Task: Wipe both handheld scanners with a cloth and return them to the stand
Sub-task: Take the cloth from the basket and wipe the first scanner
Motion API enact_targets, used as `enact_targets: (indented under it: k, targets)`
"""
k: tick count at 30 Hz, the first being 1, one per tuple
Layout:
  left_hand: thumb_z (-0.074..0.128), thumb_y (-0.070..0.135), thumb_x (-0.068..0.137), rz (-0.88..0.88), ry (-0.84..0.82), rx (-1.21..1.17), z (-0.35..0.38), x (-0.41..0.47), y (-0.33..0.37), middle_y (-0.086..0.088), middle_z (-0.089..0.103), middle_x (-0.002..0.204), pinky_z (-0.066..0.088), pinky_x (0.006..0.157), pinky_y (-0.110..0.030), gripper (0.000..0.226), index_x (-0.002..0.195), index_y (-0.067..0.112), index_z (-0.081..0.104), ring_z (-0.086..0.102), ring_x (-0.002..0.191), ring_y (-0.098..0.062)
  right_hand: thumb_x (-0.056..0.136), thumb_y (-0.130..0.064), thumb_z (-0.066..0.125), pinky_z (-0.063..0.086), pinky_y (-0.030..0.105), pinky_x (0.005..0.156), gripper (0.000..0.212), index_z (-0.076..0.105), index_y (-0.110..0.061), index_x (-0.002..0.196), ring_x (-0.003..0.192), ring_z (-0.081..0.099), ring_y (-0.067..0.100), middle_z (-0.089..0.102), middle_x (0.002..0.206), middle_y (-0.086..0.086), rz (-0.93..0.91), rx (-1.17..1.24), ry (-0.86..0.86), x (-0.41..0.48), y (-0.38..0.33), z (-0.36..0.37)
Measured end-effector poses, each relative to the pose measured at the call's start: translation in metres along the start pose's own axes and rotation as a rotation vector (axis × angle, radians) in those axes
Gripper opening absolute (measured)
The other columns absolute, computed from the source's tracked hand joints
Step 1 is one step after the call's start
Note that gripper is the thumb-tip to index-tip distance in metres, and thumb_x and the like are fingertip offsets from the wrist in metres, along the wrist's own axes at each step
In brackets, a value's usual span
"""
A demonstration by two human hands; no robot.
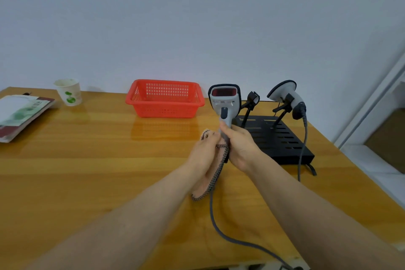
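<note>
Right hand [240, 147] grips the scanner [223, 98] upright, left hand [205, 153] clasps the cloth [215, 175] against its handle; wipe steadily toward twelve o'clock.

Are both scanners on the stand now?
No: the right hand grips one scanner while the left hand holds the cloth to its handle, and only the other scanner sits on the stand.

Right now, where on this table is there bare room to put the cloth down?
Bare wood lies between the booklets and the red basket, and nearer, left of the left hand and cloth. The right side is crowded: held scanner, stand, docked scanner, trailing cables.
</note>
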State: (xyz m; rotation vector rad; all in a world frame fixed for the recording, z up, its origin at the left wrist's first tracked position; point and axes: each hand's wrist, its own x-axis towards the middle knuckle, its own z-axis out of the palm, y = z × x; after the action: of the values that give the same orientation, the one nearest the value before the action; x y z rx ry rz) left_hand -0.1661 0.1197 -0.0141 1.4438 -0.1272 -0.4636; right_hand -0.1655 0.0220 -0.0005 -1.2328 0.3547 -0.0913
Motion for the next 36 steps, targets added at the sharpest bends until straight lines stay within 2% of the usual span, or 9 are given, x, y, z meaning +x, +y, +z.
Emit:
enact_targets:
  k: [3,5,9,14,22,29,32,34,36]
  targets:
    - [0.040,0.034,0.099,-0.092,-0.041,-0.352,0.002,0.000,0.015,-0.012,0.070,0.101,0.047,0.094,-0.033,0.036,0.102,0.010,0.066,0.064,0.097,-0.020,0.096,-0.025,0.052,0.055,0.040,0.081,0.027,0.058,-0.009,0.117,0.096,0.068,0.028,0.069,0.108,0.015,0.066,-0.048,-0.042,-0.002,0.009,0.001]
    - [0.042,0.034,0.097,-0.108,-0.049,-0.457,-0.003,0.008,0.020,-0.013,0.070,0.103,0.048,0.094,-0.037,0.038,0.112,0.007,0.065,0.065,0.097,-0.023,0.097,-0.023,0.048,0.053,0.043,0.088,0.025,0.056,-0.015,0.119,0.101,0.066,0.027,0.069,0.109,0.012,0.085,-0.067,-0.077,-0.003,0.015,0.000]
    - [0.042,0.037,0.095,-0.140,-0.025,-0.477,-0.005,0.017,0.020,-0.014,0.069,0.106,0.052,0.088,-0.042,0.042,0.115,0.008,0.065,0.065,0.098,-0.028,0.098,-0.017,0.045,0.053,0.042,0.090,0.024,0.053,-0.018,0.121,0.102,0.065,0.027,0.067,0.113,0.011,0.063,-0.172,-0.109,-0.003,0.017,-0.003]
    - [0.041,0.035,0.094,-0.168,-0.036,-0.571,-0.014,0.021,0.021,-0.011,0.064,0.085,0.052,0.072,-0.033,0.036,0.106,0.009,0.061,0.061,0.076,-0.024,0.099,-0.019,0.042,0.052,0.044,0.090,0.026,0.049,-0.016,0.124,0.105,0.061,0.025,0.063,0.118,0.010,0.065,-0.313,-0.168,-0.009,0.016,-0.004]
    - [0.041,0.030,0.095,-0.169,0.016,-0.489,-0.019,0.018,0.016,-0.018,0.065,0.112,0.054,0.077,-0.037,0.041,0.122,0.006,0.060,0.063,0.091,-0.028,0.099,-0.026,0.044,0.052,0.045,0.090,0.024,0.047,-0.021,0.122,0.104,0.062,0.025,0.063,0.116,0.009,0.063,-0.451,-0.145,-0.004,0.014,-0.003]
    - [0.030,0.046,0.097,-0.200,-0.047,-0.700,-0.023,0.016,0.020,-0.018,0.064,0.118,0.050,0.078,-0.040,0.056,0.118,0.006,0.063,0.062,0.101,-0.030,0.098,-0.025,0.045,0.050,0.043,0.094,0.020,0.051,-0.025,0.118,0.106,0.061,0.023,0.063,0.116,0.008,-0.025,-0.466,-0.194,-0.010,0.015,-0.007]
    - [0.027,0.058,0.094,-0.223,-0.047,-0.742,-0.024,0.019,0.018,-0.018,0.064,0.120,0.049,0.078,-0.041,0.065,0.120,0.010,0.063,0.059,0.108,-0.031,0.099,-0.031,0.043,0.055,0.036,0.081,0.026,0.052,-0.020,0.120,0.096,0.064,0.022,0.065,0.108,0.007,0.045,-0.413,-0.197,-0.013,0.012,-0.007]
    - [0.030,0.064,0.091,-0.244,-0.043,-0.728,-0.024,0.020,0.018,-0.017,0.066,0.116,0.049,0.078,-0.043,0.069,0.117,0.011,0.065,0.061,0.106,-0.032,0.097,-0.038,0.045,0.053,0.028,0.060,0.030,0.054,-0.017,0.116,0.073,0.064,0.016,0.066,0.089,0.004,0.101,-0.364,-0.190,-0.017,0.010,-0.006]
    - [0.029,0.067,0.089,-0.236,-0.037,-0.667,-0.026,0.022,0.018,-0.017,0.068,0.111,0.050,0.077,-0.042,0.071,0.115,0.013,0.066,0.062,0.102,-0.032,0.094,-0.043,0.049,0.049,0.026,0.050,0.038,0.053,-0.011,0.113,0.058,0.058,0.013,0.060,0.076,0.003,0.122,-0.347,-0.213,-0.020,0.010,-0.008]
